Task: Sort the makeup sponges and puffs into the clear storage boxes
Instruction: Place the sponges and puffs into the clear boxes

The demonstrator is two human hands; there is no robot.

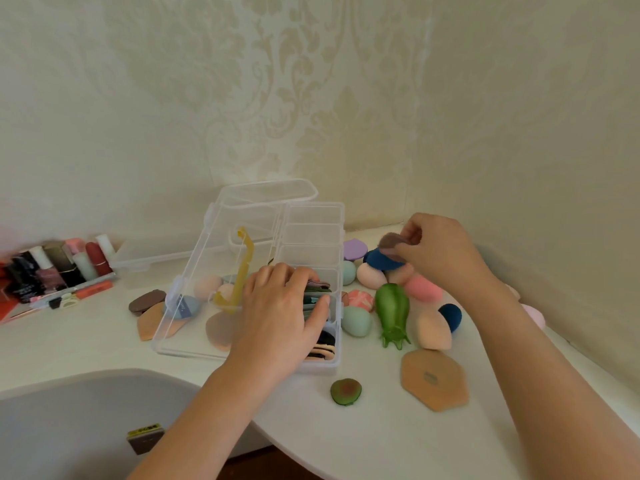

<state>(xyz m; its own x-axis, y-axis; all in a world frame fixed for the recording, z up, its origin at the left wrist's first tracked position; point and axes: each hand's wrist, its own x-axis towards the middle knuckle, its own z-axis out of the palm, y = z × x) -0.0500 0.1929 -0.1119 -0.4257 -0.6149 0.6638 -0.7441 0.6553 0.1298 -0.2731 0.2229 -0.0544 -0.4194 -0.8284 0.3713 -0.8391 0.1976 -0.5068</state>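
Note:
A clear divided storage box (313,216) stands open mid-table, next to a larger clear box (194,299) with a yellow handle. My left hand (280,306) presses flat green and grey puffs (317,292) down into a near compartment. Black and beige puffs (323,344) fill the nearest one. My right hand (440,251) pinches a mauve puff (389,241) above a navy puff (379,259). Loose sponges lie right of the box: teal (356,321), pink (422,288), peach (433,330), a lilac puff (354,249).
A green eggplant-shaped sponge (393,311), a tan hexagonal puff (433,381) and an avocado sponge (345,392) lie near the front right. Brown and tan puffs (147,301) sit left of the boxes. Bottles and lipsticks (59,268) crowd the far left. Patterned walls close in behind.

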